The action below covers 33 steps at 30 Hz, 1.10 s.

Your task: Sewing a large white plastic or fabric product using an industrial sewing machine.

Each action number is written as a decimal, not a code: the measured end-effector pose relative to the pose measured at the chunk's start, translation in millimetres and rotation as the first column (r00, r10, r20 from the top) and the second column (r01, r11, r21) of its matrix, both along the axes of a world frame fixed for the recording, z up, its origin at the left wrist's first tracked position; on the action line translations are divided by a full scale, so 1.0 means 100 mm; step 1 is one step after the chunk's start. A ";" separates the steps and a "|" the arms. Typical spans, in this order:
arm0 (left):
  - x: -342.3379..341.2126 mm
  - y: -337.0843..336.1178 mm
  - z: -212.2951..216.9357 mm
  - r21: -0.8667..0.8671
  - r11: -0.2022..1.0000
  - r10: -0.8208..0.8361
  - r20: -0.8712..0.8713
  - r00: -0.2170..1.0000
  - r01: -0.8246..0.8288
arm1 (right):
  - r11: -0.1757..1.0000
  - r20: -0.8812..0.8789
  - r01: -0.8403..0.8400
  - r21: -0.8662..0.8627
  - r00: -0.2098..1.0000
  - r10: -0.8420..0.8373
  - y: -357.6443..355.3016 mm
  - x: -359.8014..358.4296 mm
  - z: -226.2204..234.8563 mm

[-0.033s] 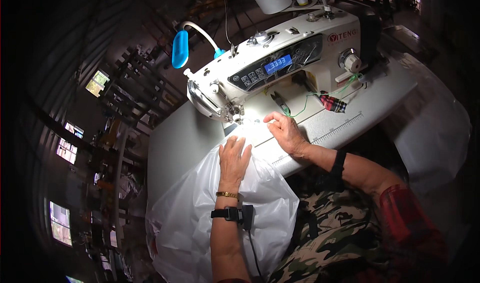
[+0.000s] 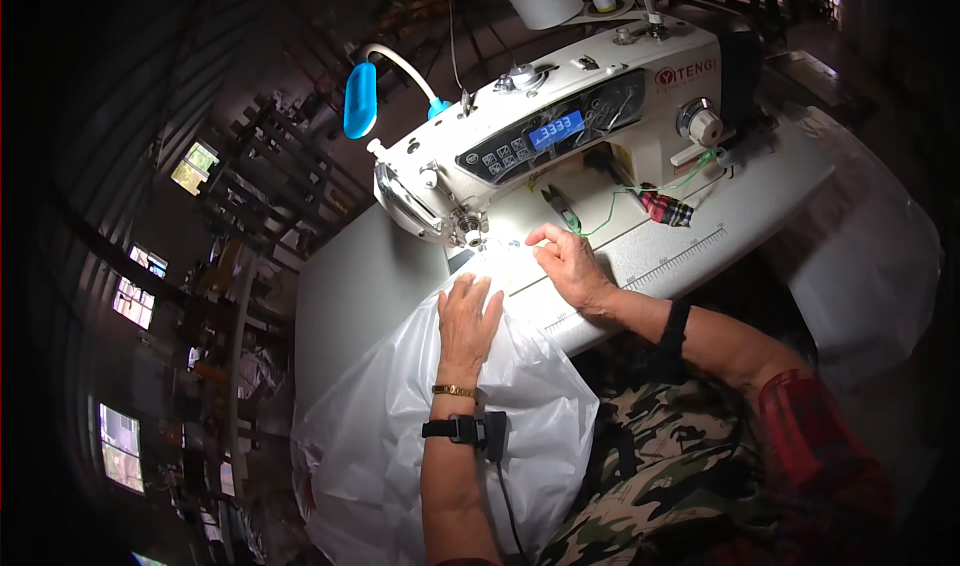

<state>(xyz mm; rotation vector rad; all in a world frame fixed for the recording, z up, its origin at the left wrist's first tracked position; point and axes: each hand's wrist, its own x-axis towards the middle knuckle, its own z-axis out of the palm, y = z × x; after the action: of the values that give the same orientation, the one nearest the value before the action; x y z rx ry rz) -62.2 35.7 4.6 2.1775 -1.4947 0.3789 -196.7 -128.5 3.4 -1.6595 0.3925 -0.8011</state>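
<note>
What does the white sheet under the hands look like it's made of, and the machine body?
White sheet: thin, glossy, slightly see-through, with soft crinkles; probably plastic film or coated fabric. The left hand presses it flat; the right hand is near the needle. Machine body: smooth, hard, cream-white, likely painted metal or plastic.

I see a white sewing machine (image 2: pixel 560 136) with a blue display (image 2: pixel 556 129); left of it, a blue lamp head (image 2: pixel 360 100). Below it lies translucent white fabric (image 2: pixel 400 436). Right of its base: a red tartan scrap (image 2: pixel 666 207), green thread (image 2: pixel 610 211).
</note>
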 end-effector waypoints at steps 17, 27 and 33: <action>0.03 -0.07 0.01 -0.012 0.999 0.046 0.015 0.999 -0.046 | 0.995 0.040 -0.089 0.034 0.995 0.088 -0.02 0.10 -0.03; -0.89 0.42 0.16 -0.351 0.934 -0.183 -0.623 0.760 -0.063 | 0.933 0.128 0.057 -0.355 0.992 -0.011 0.14 -0.49 -0.05; -1.82 1.24 0.00 0.065 0.995 0.102 -0.659 0.745 -0.078 | 0.663 -0.008 -0.268 -0.699 0.930 0.367 0.67 -1.47 -0.33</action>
<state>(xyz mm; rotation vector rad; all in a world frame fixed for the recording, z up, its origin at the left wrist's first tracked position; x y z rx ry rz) -244.7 160.2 4.4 2.0823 -0.9897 -0.3798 -343.6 -61.2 -29.3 -2.2704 -0.3597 -0.8327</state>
